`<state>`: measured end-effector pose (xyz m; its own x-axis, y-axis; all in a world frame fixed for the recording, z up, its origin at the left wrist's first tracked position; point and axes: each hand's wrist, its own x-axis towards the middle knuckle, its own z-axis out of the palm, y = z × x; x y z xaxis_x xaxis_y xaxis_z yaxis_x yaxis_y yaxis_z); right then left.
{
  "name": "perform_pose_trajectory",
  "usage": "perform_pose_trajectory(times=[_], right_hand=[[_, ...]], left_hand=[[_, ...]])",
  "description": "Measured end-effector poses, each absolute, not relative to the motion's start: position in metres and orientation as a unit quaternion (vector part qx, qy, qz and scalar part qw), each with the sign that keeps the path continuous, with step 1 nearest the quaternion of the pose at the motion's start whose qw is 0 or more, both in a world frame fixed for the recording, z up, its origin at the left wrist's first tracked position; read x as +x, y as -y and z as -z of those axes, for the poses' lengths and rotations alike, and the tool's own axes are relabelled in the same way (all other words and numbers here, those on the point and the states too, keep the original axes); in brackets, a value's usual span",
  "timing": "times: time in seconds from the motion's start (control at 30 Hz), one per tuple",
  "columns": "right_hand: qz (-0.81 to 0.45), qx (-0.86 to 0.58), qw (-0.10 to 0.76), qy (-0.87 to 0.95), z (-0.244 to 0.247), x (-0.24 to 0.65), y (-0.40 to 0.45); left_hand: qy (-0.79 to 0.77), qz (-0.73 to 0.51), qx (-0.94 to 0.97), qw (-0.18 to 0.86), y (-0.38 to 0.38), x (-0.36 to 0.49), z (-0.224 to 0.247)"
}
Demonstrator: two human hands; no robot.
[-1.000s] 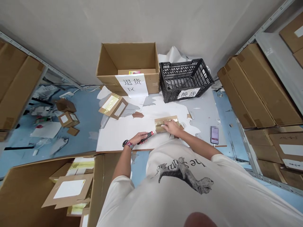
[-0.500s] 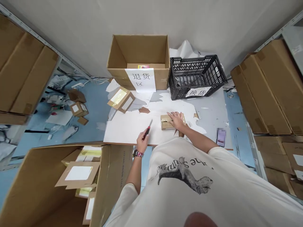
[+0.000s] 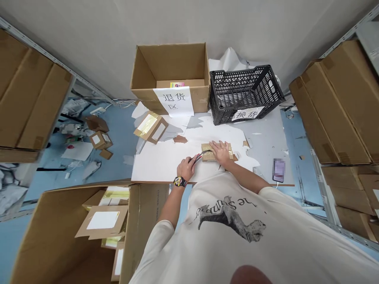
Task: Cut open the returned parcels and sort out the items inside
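My left hand [image 3: 187,168] is closed around a box cutter [image 3: 199,157] with a red and black handle. Its blade touches the left part of a small taped cardboard box [image 3: 207,156], at the seam on top. Spread over the box's right part, my right hand [image 3: 220,153] presses down with fingers apart. A brown scrap sticks out by the box's right end. The box lies near the front edge of a white-covered table [image 3: 160,167].
Behind stand a large open carton [image 3: 142,96] with a paper sign and a black plastic crate [image 3: 219,114]. Another taped box [image 3: 151,127] sits at left. A phone [image 3: 278,170] lies at right. A big carton of parcels [image 3: 133,221] stands front left.
My left hand has moved right and brought the box cutter's blade from above the table onto the box. My right hand stays on the box.
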<state>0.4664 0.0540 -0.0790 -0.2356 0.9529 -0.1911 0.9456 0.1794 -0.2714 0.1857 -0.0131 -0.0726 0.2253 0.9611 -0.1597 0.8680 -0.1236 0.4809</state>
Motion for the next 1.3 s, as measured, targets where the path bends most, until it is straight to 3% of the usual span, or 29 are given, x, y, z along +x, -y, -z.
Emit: perform_pose_trajectory(times=[0.3,0.53,0.9,1.1,1.3], right_hand=[[-0.144,-0.6,0.085,0.783,0.096,0.465,-0.055],[-0.158,-0.599,0.107,0.778,0.091,0.467,-0.061],[-0.183,-0.607,0.135,0.762,0.096,0.471,-0.063],[-0.176,-0.593,0.123,0.776,0.096,0.471,-0.056],[-0.161,-0.584,0.1,0.79,0.09,0.474,-0.053]], left_hand=[[-0.59,-0.027,0.787,0.178,-0.014,0.162,0.058],[-0.561,-0.046,0.785,0.258,-0.034,0.162,0.059],[-0.53,-0.041,0.81,0.249,-0.048,0.166,0.063],[-0.681,-0.097,0.693,0.217,-0.019,0.152,0.084],[-0.723,-0.141,0.64,0.218,-0.02,0.141,0.101]])
